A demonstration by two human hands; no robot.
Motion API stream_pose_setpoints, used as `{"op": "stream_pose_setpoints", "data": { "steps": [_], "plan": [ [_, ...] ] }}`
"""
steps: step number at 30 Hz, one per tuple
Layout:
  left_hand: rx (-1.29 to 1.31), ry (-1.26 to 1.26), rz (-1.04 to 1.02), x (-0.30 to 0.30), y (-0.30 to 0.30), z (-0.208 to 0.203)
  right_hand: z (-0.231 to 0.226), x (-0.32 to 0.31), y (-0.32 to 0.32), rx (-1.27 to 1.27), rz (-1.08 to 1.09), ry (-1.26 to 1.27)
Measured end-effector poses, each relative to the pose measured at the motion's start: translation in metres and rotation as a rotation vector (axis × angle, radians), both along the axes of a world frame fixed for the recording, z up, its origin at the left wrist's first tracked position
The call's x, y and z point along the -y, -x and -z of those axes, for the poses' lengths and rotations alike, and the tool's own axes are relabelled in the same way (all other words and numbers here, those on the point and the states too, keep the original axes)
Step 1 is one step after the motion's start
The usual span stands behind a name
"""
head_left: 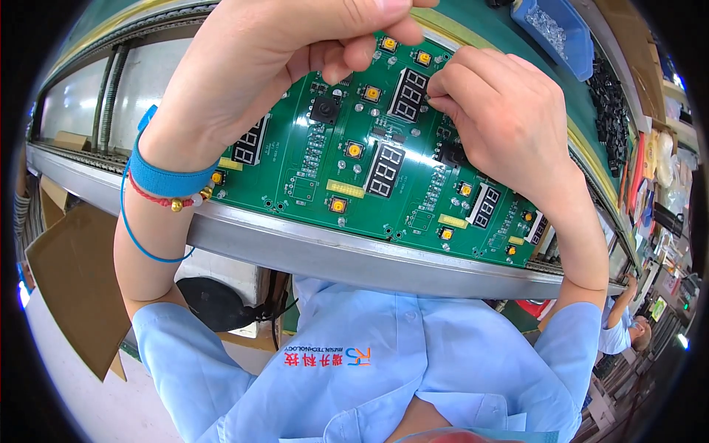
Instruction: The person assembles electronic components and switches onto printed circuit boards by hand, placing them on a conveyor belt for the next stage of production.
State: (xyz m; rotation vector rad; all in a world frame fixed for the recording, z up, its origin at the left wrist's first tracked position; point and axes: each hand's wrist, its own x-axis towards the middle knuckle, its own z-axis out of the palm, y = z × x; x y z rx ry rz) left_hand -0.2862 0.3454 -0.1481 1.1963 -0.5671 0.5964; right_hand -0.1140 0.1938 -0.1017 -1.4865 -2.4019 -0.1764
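A panel of green circuit boards [369,221] lies in front of me on a metal rail. It carries seven-segment displays [385,170], yellow push buttons [354,150], a black square part [323,109] and small clear parts. My right hand [498,111] is closed in a pinch, its fingertips at the right side of the upper display [408,94]. Whatever it pinches is too small to make out. Raised over the far left of the panel, my left hand [325,33] has curled fingers, with thumb and forefinger together near the upper edge. Anything between them is hidden.
At the far right stands a blue bin [554,33] of small clear parts. Beside it lies a pile of black parts [607,111]. The silver rail [332,251] runs along the near side. A blue wrist strap [173,177] trails a cord. Another person [619,332] is at the right.
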Motion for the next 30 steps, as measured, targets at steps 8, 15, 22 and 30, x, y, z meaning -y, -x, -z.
{"op": "stream_pose_setpoints", "data": {
  "steps": [8,15,22,30],
  "plan": [
    [-1.09,0.393,-0.398,0.039,0.017,-0.067,-0.006,-0.003,-0.008,-0.032,-0.011,0.014],
    [-1.059,0.499,-0.319,0.036,0.023,-0.06,-0.041,-0.013,0.008,-0.499,0.152,0.11],
    [-1.104,0.5,-0.284,0.035,0.024,-0.056,-0.051,-0.02,0.035,-0.459,0.155,0.054],
    [-1.064,0.49,-0.35,0.02,0.042,-0.068,-0.045,-0.029,0.027,-0.919,0.352,0.413]
  ]
}}
